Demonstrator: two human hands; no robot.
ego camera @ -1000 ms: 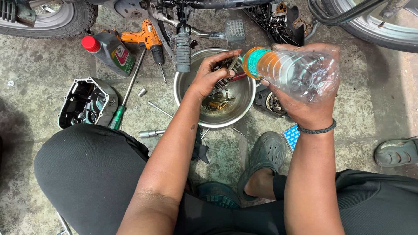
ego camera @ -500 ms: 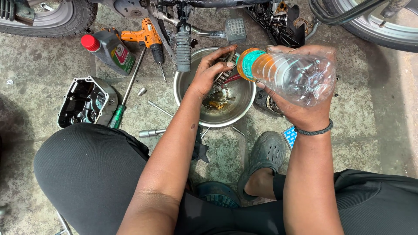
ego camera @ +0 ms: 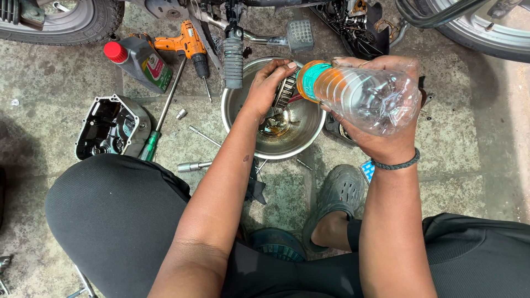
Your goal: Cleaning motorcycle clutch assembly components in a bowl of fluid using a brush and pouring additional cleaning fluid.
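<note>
My right hand (ego camera: 381, 140) grips a clear plastic bottle (ego camera: 364, 96) with an orange band and teal neck, tipped on its side with its mouth over a steel bowl (ego camera: 243, 129). My left hand (ego camera: 270, 83) reaches into the bowl and holds a round ribbed metal part (ego camera: 286, 91) upright at the bottle's mouth. Dark oily liquid and small parts (ego camera: 276, 124) lie in the bowl's bottom. A dark band circles my right wrist.
On the concrete floor lie an orange drill (ego camera: 185, 47), a grey oil bottle with red cap (ego camera: 138, 60), an engine cover (ego camera: 110, 129), a green-handled screwdriver (ego camera: 157, 124) and sockets (ego camera: 190, 165). Motorcycle tyres, footpeg (ego camera: 233, 55) and pedal (ego camera: 300, 34) stand behind. My knee and shoe (ego camera: 337, 193) are below.
The bottle has shifted slightly left toward the bowl and my left hand, which keeps holding the metal part there.
</note>
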